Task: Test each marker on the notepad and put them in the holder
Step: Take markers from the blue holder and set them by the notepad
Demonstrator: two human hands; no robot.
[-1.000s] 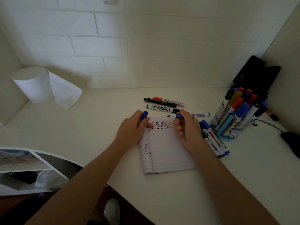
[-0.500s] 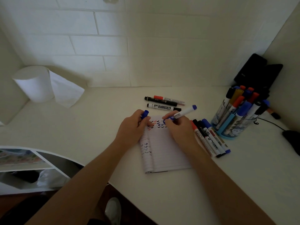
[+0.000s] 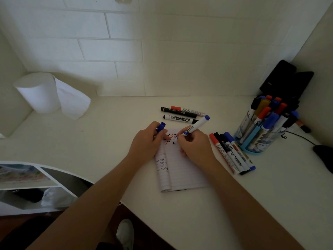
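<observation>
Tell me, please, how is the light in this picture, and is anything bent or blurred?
Head view: dim overall, with the brightest patch on the wall tiles; in the same head view the wide lens slants and bows the tile lines; the marks on the notepad look sharp enough to tell apart.

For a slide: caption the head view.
Testing a blue marker: the right hand draws on the notepad, the left hand holds a blue cap.

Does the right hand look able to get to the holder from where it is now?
Probably yes. The holder stands to the right of the right hand, and only loose markers lying flat on the desk sit between them, low enough to pass over. The holder is already crowded, though.
</observation>
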